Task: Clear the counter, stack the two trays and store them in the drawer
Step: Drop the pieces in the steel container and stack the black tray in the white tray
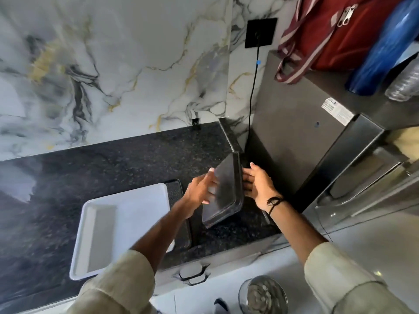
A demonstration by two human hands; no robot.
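While both hands work at the right end of the worktop [95, 168], this entry lists the head view, the only one, with every place given relative to the white tray [133, 214].

- White tray: flat on the worktop, near its front edge, empty.
- Dark tray [226, 189]: just right of the white tray, lifted and tilted steeply on edge, its low corner close to the worktop; whether it touches cannot be told.
- Left hand [201, 189]: right of the white tray, fingers spread flat against the dark tray's near face; a loose, open grip, pressing rather than clasping.
- Right hand [258, 186]: farther right, fingers curled on the dark tray's far rim; this grip carries the tray from that side.
- Dark slab [179, 200]: partly under the white tray's right edge; what it is cannot be told.
- Fridge [294, 132]: well right, beyond the worktop's end.
- Drawer handle [192, 274]: below and right, on the cabinet front; drawer closed.
- Steel bowl [263, 295]: on the floor, below right.

Step in hand, by judgement: stacking, with the dark tray in transit. Next move calls for levelling it and seating it squarely with the white tray, then a free hand for the drawer.
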